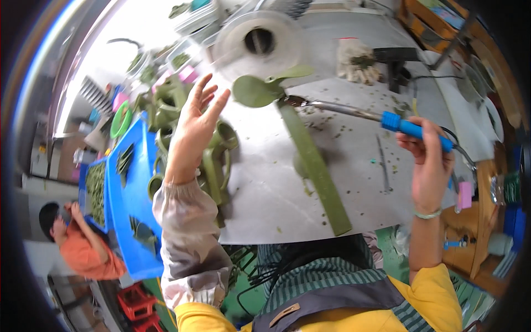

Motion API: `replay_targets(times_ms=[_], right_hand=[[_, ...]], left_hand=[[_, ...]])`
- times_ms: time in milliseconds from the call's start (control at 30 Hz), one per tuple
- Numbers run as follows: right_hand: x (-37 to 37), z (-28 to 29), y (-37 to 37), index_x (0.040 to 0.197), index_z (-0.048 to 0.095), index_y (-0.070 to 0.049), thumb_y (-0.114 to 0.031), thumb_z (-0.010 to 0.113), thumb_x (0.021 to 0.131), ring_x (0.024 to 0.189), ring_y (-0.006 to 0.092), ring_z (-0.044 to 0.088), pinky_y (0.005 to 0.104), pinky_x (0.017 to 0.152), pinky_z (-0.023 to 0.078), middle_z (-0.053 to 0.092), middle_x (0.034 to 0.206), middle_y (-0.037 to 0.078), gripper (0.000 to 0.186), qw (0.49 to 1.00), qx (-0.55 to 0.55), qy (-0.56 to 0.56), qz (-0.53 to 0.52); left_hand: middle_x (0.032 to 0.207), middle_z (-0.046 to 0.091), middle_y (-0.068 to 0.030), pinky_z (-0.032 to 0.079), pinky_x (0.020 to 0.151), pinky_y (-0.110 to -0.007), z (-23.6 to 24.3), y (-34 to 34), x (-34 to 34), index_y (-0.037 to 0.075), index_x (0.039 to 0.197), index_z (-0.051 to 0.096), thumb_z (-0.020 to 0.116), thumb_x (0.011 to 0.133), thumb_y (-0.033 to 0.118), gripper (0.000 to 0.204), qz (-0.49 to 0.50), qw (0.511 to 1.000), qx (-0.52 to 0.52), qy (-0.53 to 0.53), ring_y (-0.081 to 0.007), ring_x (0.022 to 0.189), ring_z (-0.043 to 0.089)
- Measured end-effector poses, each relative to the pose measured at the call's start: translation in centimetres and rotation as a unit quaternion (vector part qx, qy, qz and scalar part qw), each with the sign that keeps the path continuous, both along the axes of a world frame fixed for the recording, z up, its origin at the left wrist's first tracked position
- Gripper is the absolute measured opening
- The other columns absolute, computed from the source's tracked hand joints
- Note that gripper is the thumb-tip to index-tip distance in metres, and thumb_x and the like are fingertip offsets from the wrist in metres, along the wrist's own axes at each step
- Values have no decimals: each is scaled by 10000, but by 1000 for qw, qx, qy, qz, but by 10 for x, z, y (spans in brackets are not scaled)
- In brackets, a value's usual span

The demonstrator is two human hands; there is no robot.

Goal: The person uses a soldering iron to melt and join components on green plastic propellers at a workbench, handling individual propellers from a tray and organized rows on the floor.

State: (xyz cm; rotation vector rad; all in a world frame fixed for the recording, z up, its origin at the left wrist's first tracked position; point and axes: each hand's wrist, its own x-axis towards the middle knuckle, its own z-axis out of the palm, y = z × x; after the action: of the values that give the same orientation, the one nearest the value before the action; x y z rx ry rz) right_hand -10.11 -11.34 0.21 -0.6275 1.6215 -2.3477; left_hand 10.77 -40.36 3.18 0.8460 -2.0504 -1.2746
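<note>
My right hand (pixel 428 166) is closed round the blue handle of a soldering iron (pixel 415 130), whose long metal shaft reaches left across the table. Its dark tip is at or very near the joint between a green propeller-shaped piece (pixel 253 91) and a long flat green bar (pixel 316 166); whether it touches, I cannot tell. My left hand (pixel 196 124) is raised left of the propeller-shaped piece, fingers apart, holding nothing. Under and beside it lie several bulky green moulded parts (pixel 213 166), partly hidden by my forearm.
A round translucent tub (pixel 232 47) stands at the back. A work glove (pixel 357 63) lies beside a black stand (pixel 395 66). A thin metal rod (pixel 383 163) and green crumbs lie on the white table (pixel 254 216). A blue tray (pixel 135 193) is left; a person in orange (pixel 88 249) sits beyond.
</note>
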Motion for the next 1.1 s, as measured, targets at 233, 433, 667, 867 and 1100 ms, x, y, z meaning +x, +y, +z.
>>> replay_targets(times_ms=[233,433,667,867,1100], right_hand=[[-1,-3,5,1031,631,63,-194,554,943,746,162,677,261,703,570,672,895,106,283,1000,28,-7,-5],[-5,-6,18,1065,627,59,-225,578,936,773,139,674,223,742,556,676,894,105,316,1000,20,-13,-2],[1,-1,22,1093,621,39,-260,568,942,806,125,666,203,772,545,671,894,97,339,1000,30,2,-2],[1,1,31,1089,622,39,-258,566,944,802,126,667,206,762,549,673,899,105,335,999,34,10,-10],[8,7,28,1015,631,61,-205,573,936,715,156,676,248,687,572,674,848,109,284,999,22,-24,-4]], left_hand=[[1265,531,-112,380,1008,-306,42,18,216,6,1303,484,580,940,158,405,211,964,-148,-63,-180,1178,493],[971,630,-220,493,782,-385,-15,27,386,22,1157,554,691,818,345,488,311,801,-97,-502,-304,890,622],[894,640,-126,524,599,-304,-105,18,433,-31,1152,551,759,780,249,510,360,842,-42,-399,-171,741,620],[920,611,-151,506,742,-339,-110,22,434,12,1005,670,741,709,83,313,348,792,-148,-480,-248,830,614],[955,615,-142,468,807,-330,-69,31,433,35,882,631,702,733,86,173,294,864,-158,-377,-268,868,602]])
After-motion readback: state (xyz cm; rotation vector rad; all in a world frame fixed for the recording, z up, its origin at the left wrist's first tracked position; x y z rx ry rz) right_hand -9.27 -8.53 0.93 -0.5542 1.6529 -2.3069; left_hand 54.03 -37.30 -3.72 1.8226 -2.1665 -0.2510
